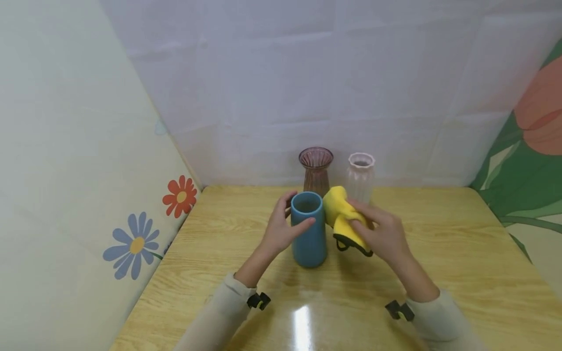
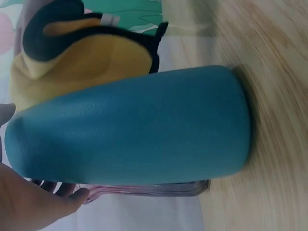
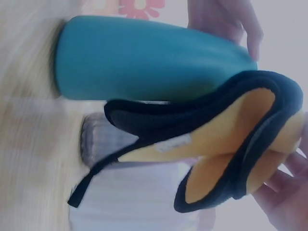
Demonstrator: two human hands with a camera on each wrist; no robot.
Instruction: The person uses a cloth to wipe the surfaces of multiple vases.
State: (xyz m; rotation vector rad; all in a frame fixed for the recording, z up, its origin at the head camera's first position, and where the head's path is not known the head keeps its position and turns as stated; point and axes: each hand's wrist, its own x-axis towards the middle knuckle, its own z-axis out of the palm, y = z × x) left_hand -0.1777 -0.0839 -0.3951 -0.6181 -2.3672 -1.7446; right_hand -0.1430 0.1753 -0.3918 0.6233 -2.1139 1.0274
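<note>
A blue vase [image 1: 310, 239] stands upright on the wooden table, its round mouth facing up. My left hand [image 1: 283, 222] grips it near the rim from the left, thumb across the front and fingers behind. In my right hand [image 1: 386, 234] is a bunched yellow cloth [image 1: 337, 207] with black edging and a black loop, pinched between thumb and fingers. The cloth touches the upper right side of the vase. In the right wrist view the folded cloth [image 3: 211, 139] shows its black trim, and part of my right hand is cut off by the frame.
Behind the blue vase stands a purple ribbed glass vase [image 1: 316, 168], partly hidden. A pale pink vase [image 1: 361, 178] is to its right, behind the cloth. A white sheet wall [image 1: 272, 97] borders the table's [image 1: 237, 209] back edge; flower-printed walls flank it.
</note>
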